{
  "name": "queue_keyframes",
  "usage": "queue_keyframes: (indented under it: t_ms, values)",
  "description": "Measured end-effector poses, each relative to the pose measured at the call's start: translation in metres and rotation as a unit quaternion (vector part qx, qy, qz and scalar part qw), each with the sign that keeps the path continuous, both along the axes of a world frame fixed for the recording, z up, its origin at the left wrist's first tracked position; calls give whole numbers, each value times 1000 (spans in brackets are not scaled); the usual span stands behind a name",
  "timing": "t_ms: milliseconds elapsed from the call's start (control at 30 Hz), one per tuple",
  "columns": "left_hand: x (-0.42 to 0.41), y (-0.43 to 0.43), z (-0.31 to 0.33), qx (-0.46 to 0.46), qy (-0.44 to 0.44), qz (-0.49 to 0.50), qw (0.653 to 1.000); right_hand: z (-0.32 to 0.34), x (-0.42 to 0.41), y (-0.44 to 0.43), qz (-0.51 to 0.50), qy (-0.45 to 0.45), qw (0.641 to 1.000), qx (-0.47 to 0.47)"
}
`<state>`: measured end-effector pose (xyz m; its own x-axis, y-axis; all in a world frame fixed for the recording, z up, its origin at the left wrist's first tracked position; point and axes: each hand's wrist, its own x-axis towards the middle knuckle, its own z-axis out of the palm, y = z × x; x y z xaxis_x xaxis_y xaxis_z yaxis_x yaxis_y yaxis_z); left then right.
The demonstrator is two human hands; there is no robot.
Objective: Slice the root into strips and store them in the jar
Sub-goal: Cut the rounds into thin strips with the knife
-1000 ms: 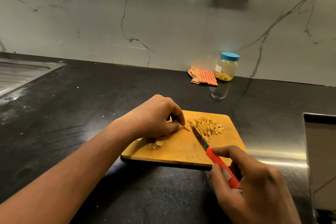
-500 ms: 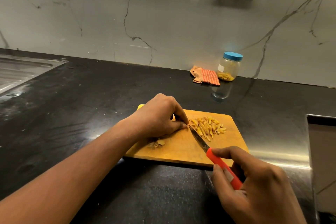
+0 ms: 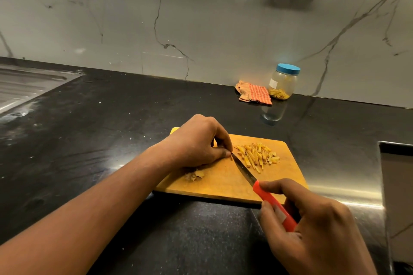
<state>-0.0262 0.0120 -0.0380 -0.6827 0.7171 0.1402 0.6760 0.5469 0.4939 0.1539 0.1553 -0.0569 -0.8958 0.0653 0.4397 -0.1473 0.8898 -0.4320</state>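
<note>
Low in the middle of the frame, on a wooden cutting board, a person's left hand curls shut, fingertips pinning a small root piece that stays hidden beneath them. Lower right, the right hand is wrapped around the orange handle of a knife, blade tip beside those fingertips. Cut strips lie heaped just right of the blade. At upper right stands the jar, lid on, beside a checked cloth. The strips look light, stiff and brittle (best gathered by pinching a loose bundle).
</note>
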Motion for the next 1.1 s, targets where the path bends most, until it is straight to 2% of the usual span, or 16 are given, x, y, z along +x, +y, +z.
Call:
queue_keyframes:
  t_ms: [333,600,833,1100]
  values:
    - [1,2,1,-21,-17,-12,1000,-3,0,1,-6,12,1000,11]
    - [0,5,2,-24,-22,-11,999,4,-1,-3,-32,-3,997,72]
    - [0,6,2,-33,-12,-16,999,1,-13,-5,-56,-10,995,83]
    - [-1,5,1,-27,-3,-17,999,8,-3,-1,-14,-9,998,62]
